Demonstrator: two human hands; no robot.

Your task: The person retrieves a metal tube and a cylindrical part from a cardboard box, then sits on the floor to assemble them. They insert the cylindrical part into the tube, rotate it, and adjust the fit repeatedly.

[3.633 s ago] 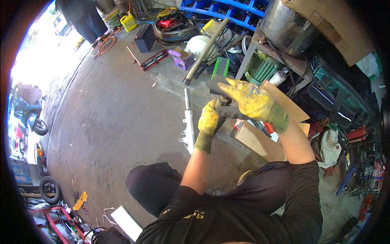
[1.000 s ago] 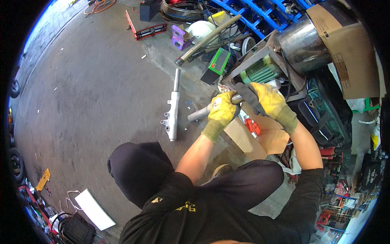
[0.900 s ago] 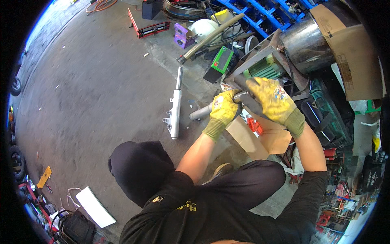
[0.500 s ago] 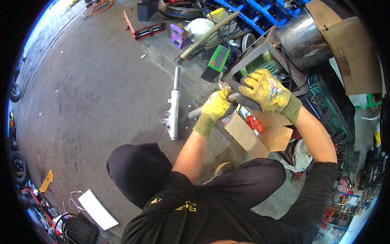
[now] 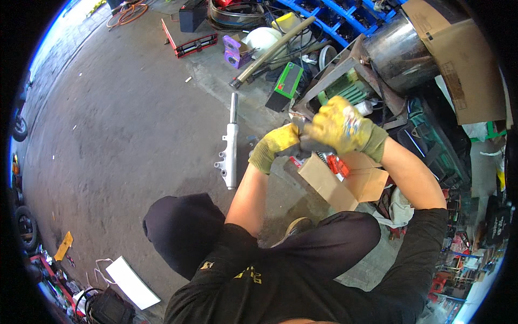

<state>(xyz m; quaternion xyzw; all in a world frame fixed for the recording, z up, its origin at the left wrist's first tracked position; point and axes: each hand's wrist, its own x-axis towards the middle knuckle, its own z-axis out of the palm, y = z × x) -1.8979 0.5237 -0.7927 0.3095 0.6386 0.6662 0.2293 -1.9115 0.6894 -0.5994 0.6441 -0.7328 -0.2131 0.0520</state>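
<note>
My left hand, in a yellow glove with dark fingers, is closed in front of me on a metal tube that the gloves now almost wholly hide. Right beside it, my right hand is curled in the same kind of glove and smeared by motion, closed at the tube's other end. A silver motorcycle fork leg lies on the floor left of my hands. Below the right hand stands an open cardboard box with red items inside.
Beyond my hands are a green-topped battery, a long pole, a purple box and a metal frame. A shiny metal cylinder stands at far right. A white board lies near left.
Both hands have shifted slightly left, and the right wrist has turned. The tube, visible earlier between and beyond the gloves, is now mostly hidden.
</note>
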